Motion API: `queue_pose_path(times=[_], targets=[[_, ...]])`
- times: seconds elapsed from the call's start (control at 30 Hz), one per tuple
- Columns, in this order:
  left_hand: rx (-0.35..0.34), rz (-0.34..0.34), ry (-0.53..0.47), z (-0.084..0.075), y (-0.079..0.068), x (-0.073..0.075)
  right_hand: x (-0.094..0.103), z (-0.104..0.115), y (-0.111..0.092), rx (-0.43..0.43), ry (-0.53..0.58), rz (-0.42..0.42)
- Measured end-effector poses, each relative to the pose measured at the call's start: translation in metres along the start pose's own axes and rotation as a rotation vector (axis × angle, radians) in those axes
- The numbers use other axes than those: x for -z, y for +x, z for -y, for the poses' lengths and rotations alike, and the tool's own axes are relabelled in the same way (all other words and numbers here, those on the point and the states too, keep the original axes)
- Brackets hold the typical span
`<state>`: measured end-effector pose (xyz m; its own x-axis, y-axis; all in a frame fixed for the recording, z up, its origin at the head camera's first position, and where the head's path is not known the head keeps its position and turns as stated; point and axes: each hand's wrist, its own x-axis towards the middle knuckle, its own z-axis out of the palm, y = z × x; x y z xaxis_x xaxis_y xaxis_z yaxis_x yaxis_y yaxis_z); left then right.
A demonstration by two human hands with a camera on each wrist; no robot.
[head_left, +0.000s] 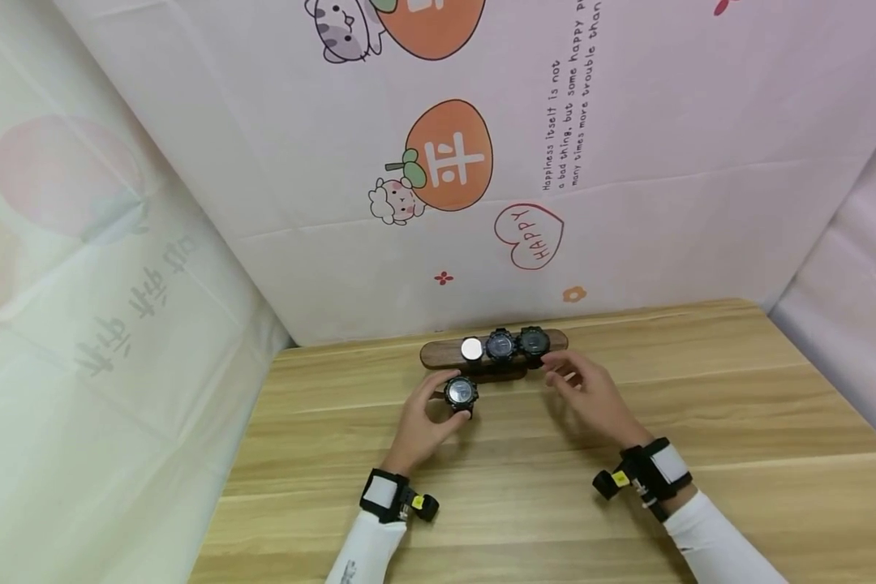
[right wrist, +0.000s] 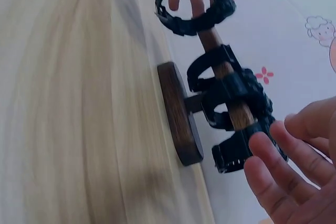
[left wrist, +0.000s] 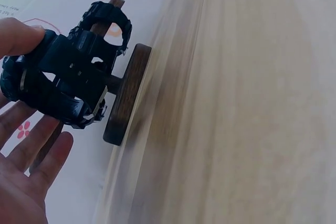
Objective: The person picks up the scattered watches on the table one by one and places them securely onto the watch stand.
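Observation:
My left hand (head_left: 419,422) pinches a black digital wristwatch (head_left: 461,391) between thumb and fingers, in front of the stand's left half. Its strap is closed into a loop, as the right wrist view shows. Behind it is a dark wooden watch stand (head_left: 444,354), a rounded bar on a short post and flat base (right wrist: 178,114). On the bar sit a watch with a bright, glaring face (head_left: 471,349), a black watch (head_left: 500,345) in the middle and another black watch (head_left: 534,341) at right. The fingertips of my right hand (head_left: 590,395) are right at that last watch, thumb apart and fingers loosely bent.
The stand is at the back edge of a wood-grain table (head_left: 526,503), close to a printed white cloth backdrop (head_left: 321,268). More cloth hangs at the left (head_left: 117,365) and right (head_left: 854,268). Both wrists wear black camera straps (head_left: 657,474).

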<state>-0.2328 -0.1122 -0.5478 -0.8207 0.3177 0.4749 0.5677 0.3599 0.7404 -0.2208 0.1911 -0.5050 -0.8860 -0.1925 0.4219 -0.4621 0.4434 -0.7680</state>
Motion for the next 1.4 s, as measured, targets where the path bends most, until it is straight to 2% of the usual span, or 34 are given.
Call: queue_pose_path(times=[0.13,0.33,0.5,0.6,0.73,0.97,1.4], targets=[[0.003,-0.004,0.003,0.003,0.001,0.004,-0.001,-0.029,0.005,-0.023,-0.067,-0.043],[-0.037,-0.039,0.012,0.002,0.002,0.008,0.004,-0.036,0.009,-0.011,-0.134,-0.113],[-0.063,-0.061,-0.008,-0.014,0.001,0.016,0.004,-0.043,0.013,0.051,-0.170,-0.158],[-0.068,-0.059,-0.016,-0.025,0.002,0.021,0.004,-0.045,0.014,0.078,-0.167,-0.151],[-0.080,-0.058,-0.015,-0.031,0.004,0.024,0.004,-0.047,0.015,0.085,-0.159,-0.122],[-0.112,-0.068,-0.009,-0.028,0.007,0.028,0.005,-0.049,0.017,0.064,-0.181,-0.110],[-0.081,-0.079,0.035,-0.028,0.006,0.036,0.005,-0.048,0.018,0.042,-0.186,-0.127]])
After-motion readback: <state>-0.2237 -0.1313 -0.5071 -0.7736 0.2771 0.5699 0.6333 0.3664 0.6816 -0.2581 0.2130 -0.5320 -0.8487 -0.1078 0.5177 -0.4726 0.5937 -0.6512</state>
